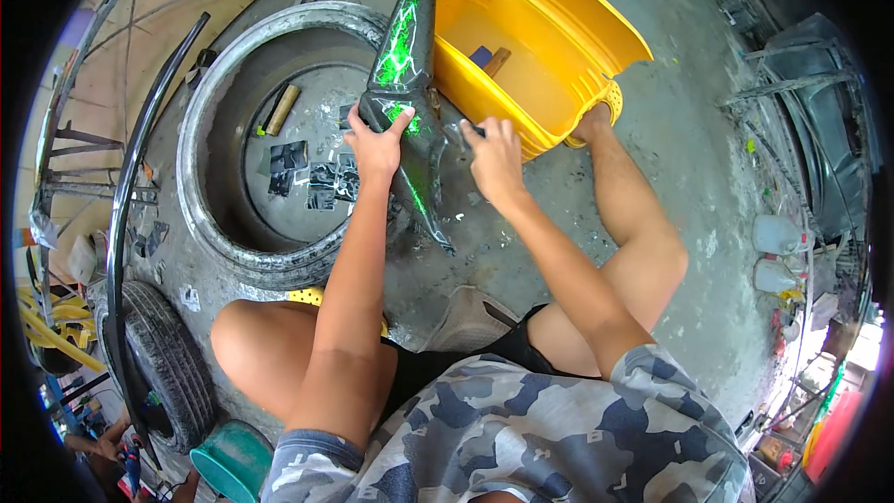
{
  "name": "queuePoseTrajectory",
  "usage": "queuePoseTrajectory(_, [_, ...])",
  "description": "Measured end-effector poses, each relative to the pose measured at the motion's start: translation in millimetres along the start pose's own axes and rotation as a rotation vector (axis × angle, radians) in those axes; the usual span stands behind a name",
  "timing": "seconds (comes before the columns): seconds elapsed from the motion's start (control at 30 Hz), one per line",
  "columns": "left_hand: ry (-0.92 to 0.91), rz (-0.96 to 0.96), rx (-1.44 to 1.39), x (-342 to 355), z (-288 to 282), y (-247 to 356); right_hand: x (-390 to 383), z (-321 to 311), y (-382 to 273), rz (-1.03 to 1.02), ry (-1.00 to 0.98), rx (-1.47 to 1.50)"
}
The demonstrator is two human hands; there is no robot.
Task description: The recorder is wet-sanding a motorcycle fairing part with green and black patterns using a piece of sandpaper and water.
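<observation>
Some green patches (399,42) mark the dark panel (426,144), seemingly part-done, which the left hand (377,154) grips by the tyre's (212,168) right edge; the right hand (498,163) clasps a small dark object (473,131).

Black panel (424,142), white-veined green patches

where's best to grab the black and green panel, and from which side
Probably the wide middle of the black-and-green panel, coming from the left, as the left hand does: the panel tapers toward both ends, and the right hand is close by its right side.
</observation>
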State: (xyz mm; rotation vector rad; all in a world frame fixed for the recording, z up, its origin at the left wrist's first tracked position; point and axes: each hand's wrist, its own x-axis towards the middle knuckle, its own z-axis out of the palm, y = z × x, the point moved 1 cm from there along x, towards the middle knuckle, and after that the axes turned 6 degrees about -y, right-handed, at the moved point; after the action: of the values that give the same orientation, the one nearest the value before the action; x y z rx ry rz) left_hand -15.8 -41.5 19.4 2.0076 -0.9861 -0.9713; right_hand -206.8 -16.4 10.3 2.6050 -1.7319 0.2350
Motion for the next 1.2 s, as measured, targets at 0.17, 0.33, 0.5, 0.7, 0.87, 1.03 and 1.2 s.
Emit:
queuePoseTrajectory(0.17, [-0.024, 0.041, -0.047, 20.1, 2.5, -22.9, -13.9, 4.1, 17.9, 0.269, 0.044, 0.747])
queuePoseTrajectory(0.33, [-0.113, 0.077, -0.292, 41.8, -3.1, -47.5, -2.2, -16.5, 17.3, 0.437, -0.074, 1.334])
queuePoseTrajectory(0.5, [-0.174, -0.014, -0.185, 40.5, -24.0, -41.6, 0.0, -27.1, 20.1, 0.501, -0.190, 1.794])
queuePoseTrajectory(0.7, [-0.444, -0.183, -0.174, 12.5, -43.2, -15.5, -7.1, -22.9, 35.9, 0.258, -0.437, 2.290])
queuePoseTrajectory(0.87, [0.071, 0.112, 0.797, -2.1, -35.6, 5.8, -7.0, -26.6, 30.6, 0.284, -0.362, 2.431])
queuePoseTrajectory(1.03, [-0.317, 0.484, 0.194, -45.2, -15.0, 24.1, -4.1, -21.7, 18.2, 0.311, -0.176, 2.283])
queuePoseTrajectory(1.2, [-0.382, 0.453, -0.021, -85.6, 6.7, 30.6, -5.5, -25.2, 5.2, 0.444, 0.013, 1.974])
